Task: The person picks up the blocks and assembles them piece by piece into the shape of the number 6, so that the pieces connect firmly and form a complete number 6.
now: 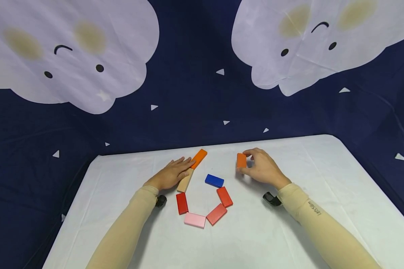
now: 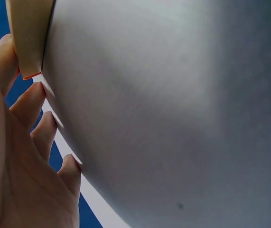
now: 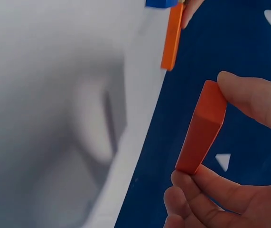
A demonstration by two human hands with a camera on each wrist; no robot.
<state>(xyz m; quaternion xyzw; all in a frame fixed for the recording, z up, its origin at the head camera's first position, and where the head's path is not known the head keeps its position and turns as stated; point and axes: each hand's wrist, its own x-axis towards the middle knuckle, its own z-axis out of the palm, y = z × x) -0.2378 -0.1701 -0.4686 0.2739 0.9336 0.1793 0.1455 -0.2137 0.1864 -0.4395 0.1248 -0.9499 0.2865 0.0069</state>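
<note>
My right hand (image 1: 264,168) pinches an orange block (image 1: 241,161) by its two ends, thumb on one and fingertips on the other. In the right wrist view this orange block (image 3: 201,128) is held tilted, overlapping the dark cloth. My left hand (image 1: 170,175) lies with fingers extended beside a tan block (image 1: 184,182) and a second orange block (image 1: 200,157), which sit end to end. Its fingers overlap the place where those two meet. In the left wrist view the thumb is right at the tan block (image 2: 31,38).
Below the tan block, a curved row runs through a red block (image 1: 182,204), a pink block (image 1: 195,220), a lighter red block (image 1: 217,214), another red block (image 1: 225,197) and a blue block (image 1: 214,181). The white table (image 1: 242,243) ends at a dark cloth (image 1: 188,123) behind.
</note>
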